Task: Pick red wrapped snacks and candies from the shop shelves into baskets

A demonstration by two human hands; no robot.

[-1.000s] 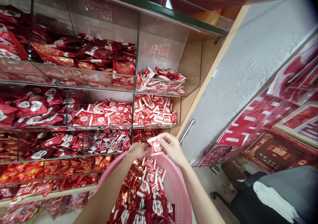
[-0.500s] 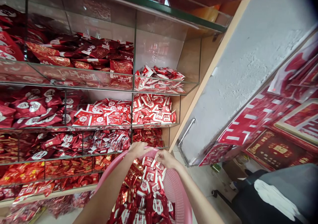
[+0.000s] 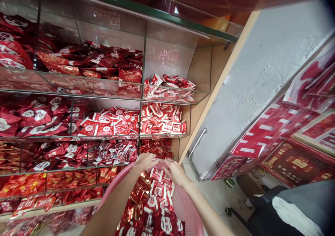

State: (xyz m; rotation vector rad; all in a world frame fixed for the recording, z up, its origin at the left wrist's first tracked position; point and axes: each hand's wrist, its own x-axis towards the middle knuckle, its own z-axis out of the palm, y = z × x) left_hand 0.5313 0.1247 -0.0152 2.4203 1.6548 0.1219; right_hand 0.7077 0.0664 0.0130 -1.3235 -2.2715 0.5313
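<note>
A pink plastic basket (image 3: 186, 204) with a perforated wall sits low in front of me, tilted toward me. Inside it lie small red-and-white packets (image 3: 158, 190), darker red packets (image 3: 165, 222) and shiny red-gold ones (image 3: 138, 190). My left hand (image 3: 145, 161) is closed over the far rim. Just right of it, my right hand (image 3: 172, 171) bends its fingers over the same rim, close to the left one. Part of the fingertips is hidden behind the rim. Beyond the hands, a glass compartment (image 3: 157, 148) holds dark red packets.
Glass-fronted shelves (image 3: 86, 97) full of red packets stand ahead and to the left. A wooden side panel (image 3: 217, 86) meets a grey wall (image 3: 251, 68). At right are red printed goods (image 3: 264, 131) and a dark chair (image 3: 309, 201) with a white glove-like cloth (image 3: 295, 215).
My right hand has slid left along the basket's rim, nearer to my left hand. The view has tipped slightly, so the shelves appear a little lower. The packets in the basket look the same.
</note>
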